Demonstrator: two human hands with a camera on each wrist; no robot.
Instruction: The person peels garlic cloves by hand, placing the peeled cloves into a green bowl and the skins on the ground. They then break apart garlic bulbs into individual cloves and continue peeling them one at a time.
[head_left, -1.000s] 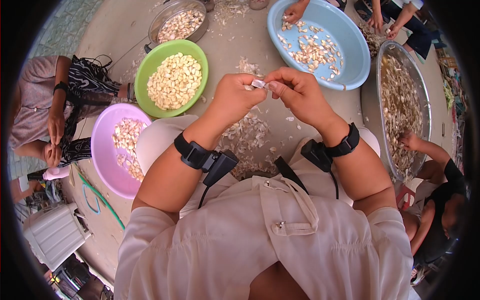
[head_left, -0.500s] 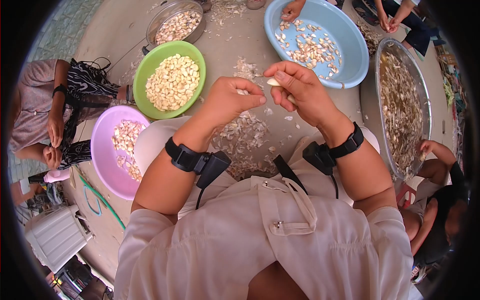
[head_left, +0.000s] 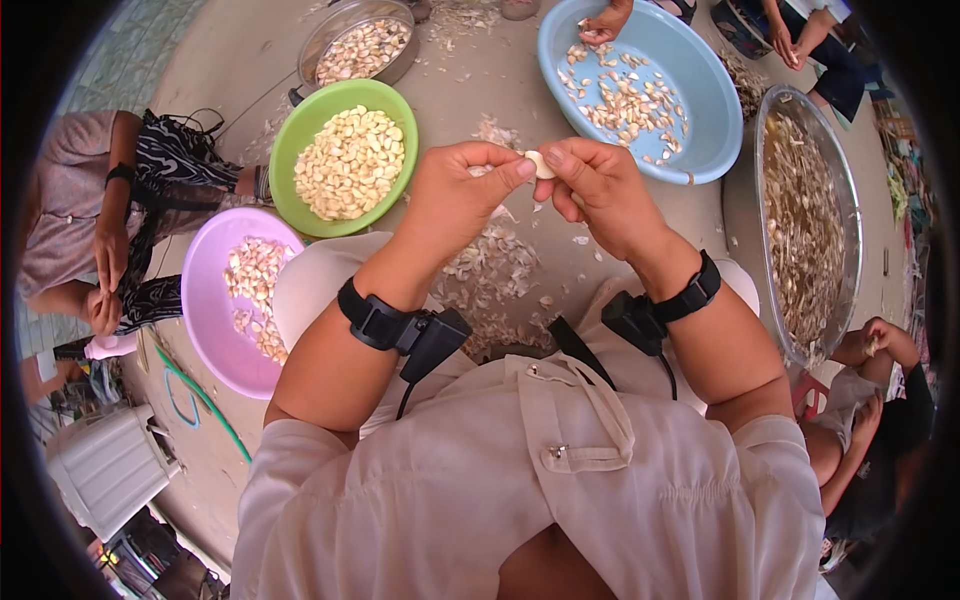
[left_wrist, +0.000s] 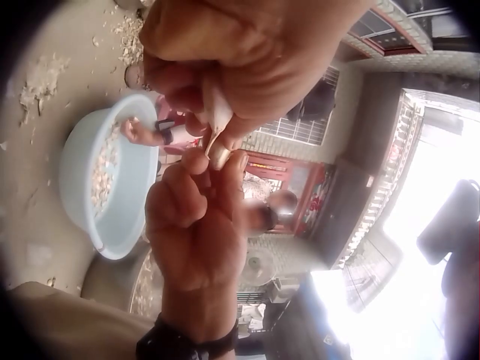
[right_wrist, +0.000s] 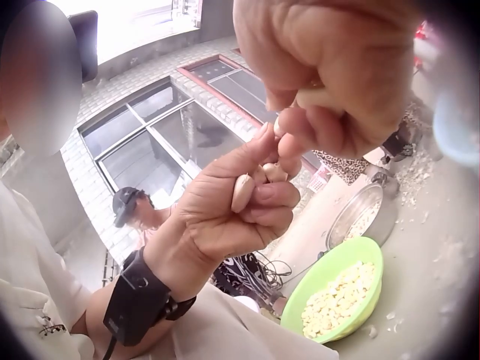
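Between the two hands a pale garlic clove point(head_left: 541, 165) is pinched by the thumb and finger of my right hand point(head_left: 607, 195). The thumb and fingertips of my left hand point(head_left: 462, 195) meet its other side. In the right wrist view, my left hand point(right_wrist: 232, 206) also holds unpeeled cloves point(right_wrist: 242, 193) in its curled fingers, and another pale clove point(right_wrist: 319, 99) lies within my right hand point(right_wrist: 337, 67). The left wrist view shows a pinkish clove point(left_wrist: 217, 109) under my left hand point(left_wrist: 247, 52), with my right hand point(left_wrist: 199, 225) below.
A green bowl point(head_left: 375, 225) of peeled cloves and a pink basin point(head_left: 205, 300) stand left. A blue basin point(head_left: 715, 150) and large metal tub point(head_left: 850, 230) stand right, a metal pan point(head_left: 400, 65) behind. Skins point(head_left: 495, 260) litter the floor. Other people's hands are around.
Half a second ago my hands were apart, with a clove in the right; they have come together at it. A second ago they met around a whitish piece.
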